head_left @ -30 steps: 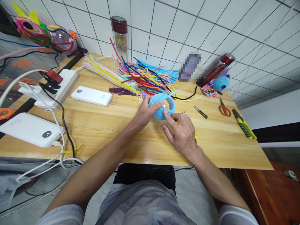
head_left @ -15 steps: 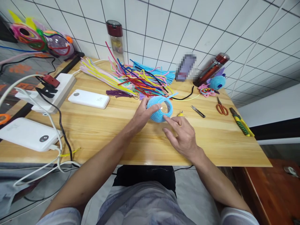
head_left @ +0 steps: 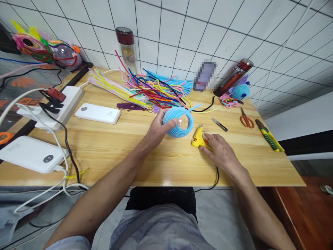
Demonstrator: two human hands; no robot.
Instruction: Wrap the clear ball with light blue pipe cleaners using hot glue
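My left hand [head_left: 158,129] grips a clear ball wrapped in light blue pipe cleaner [head_left: 179,122], resting it on the wooden table [head_left: 125,146]; a loose blue end sticks out toward the upper right. My right hand [head_left: 220,151] lies on the table just right of the ball, fingers closing on a small yellow glue gun [head_left: 197,138] whose black cord [head_left: 216,175] runs off the front edge.
A pile of coloured pipe cleaners [head_left: 148,90] lies behind the ball. Snips [head_left: 220,124], orange scissors [head_left: 246,119] and a yellow utility knife [head_left: 269,139] lie to the right. Two white power banks [head_left: 97,113] [head_left: 31,153] and a power strip [head_left: 61,104] sit left. A bottle [head_left: 126,47] stands at the wall.
My right hand left the blue-wrapped ball and moved right and down onto the yellow glue gun. My left hand kept hold of the ball.
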